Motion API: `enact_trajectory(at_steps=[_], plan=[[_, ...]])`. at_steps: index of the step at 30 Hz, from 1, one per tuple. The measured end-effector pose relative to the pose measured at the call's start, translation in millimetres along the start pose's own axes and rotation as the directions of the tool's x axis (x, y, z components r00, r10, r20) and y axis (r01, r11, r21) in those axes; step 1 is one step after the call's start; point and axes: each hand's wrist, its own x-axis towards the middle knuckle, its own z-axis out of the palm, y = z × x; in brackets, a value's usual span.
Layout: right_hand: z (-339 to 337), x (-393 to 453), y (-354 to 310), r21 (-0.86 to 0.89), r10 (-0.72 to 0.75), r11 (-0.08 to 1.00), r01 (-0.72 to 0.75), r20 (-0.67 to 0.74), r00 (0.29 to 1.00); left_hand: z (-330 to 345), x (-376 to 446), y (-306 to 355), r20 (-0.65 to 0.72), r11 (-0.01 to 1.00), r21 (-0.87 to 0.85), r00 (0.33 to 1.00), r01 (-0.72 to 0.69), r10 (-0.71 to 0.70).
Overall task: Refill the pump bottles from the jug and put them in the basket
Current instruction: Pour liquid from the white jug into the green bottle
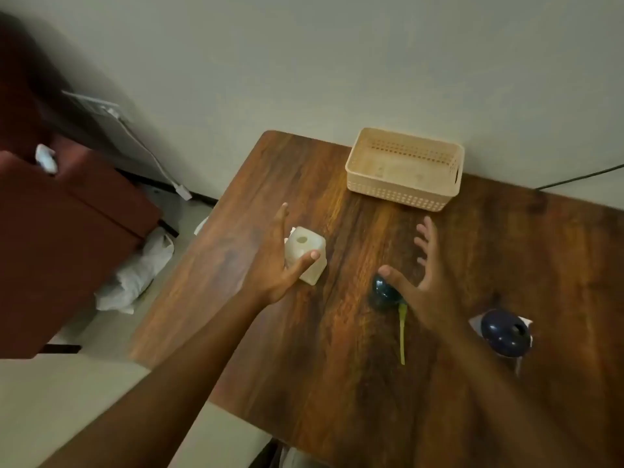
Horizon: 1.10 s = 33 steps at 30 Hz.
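A white charger cable (148, 153) hangs beside a red-brown cabinet (67, 231) (left).

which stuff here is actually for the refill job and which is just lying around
For the job: white open-necked container in the left hand; dark pump head with green tube under the open right hand; dark blue bottle; basket.

Lying about: white cable; crumpled white bag on the floor.

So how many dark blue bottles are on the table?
2: one dark blue round bottle under the right hand, another dark blue round bottle near the wooden table's right side.
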Motion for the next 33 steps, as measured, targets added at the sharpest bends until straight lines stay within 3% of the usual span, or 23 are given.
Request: enact_trajectory(at_steps=[5,11,15,24,31,33], plan=[[16.8,-17.0,53.6,0.135,-0.013,0.991,0.015,-0.016,1.0,25.9,1.9,-38.9,-0.035,0.982,-0.19,0.999,0.019,-0.026],[40.3,-15.3,87.2,0.127,0.006,0.992,-0.015,0.072,0.997,48.6,14.7,-67.0,-0.142,0.966,-0.246,0.989,-0.083,0.048],[57.7,-8.8,112.3,0.095,-0.034,0.995,0.034,0.003,0.999,48.3,23.0,-82.1,-0.068,0.946,-0.301,0.992,-0.123,0.107],[61.8,7.3,135.0,0.015,-0.206,0.978,0.209,-0.09,0.974,34.5,36.6,-87.3,0.106,0.944,-0.281,0.972,-0.173,0.21],[57.1,16.7,139.7,-0.029,-0.268,0.963,0.267,-0.111,0.957,32.2,51.3,-114.2,0.095,0.923,-0.268,0.946,-0.277,0.311],[58.1,16.2,140.8,-0.021,-0.287,0.958,0.286,-0.126,0.95,24.0,64.5,-137.6,0.072,0.929,-0.191,0.939,-0.317,0.335]])
